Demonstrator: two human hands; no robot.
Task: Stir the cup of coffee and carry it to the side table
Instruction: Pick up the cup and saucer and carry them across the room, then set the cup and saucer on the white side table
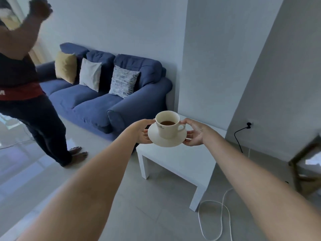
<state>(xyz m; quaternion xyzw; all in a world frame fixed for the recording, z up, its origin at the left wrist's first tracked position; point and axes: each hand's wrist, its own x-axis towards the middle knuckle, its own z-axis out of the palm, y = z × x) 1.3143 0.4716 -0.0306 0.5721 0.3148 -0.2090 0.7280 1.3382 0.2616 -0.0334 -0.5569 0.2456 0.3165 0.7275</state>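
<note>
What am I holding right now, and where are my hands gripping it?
A saucer with a cup of coffee on it. The left hand grips the saucer's left rim, the right hand its right rim, over the white side table.

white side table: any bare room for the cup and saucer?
Nothing shows on the side table: its top is bare from the near edge back to the wall, between the sofa arm and the black cable. The saucer with cup, between left hand and right hand, covers its far part.

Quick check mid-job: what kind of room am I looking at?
Most likely a home living room: a blue sofa with cushions and a low white side table against the wall.
</note>
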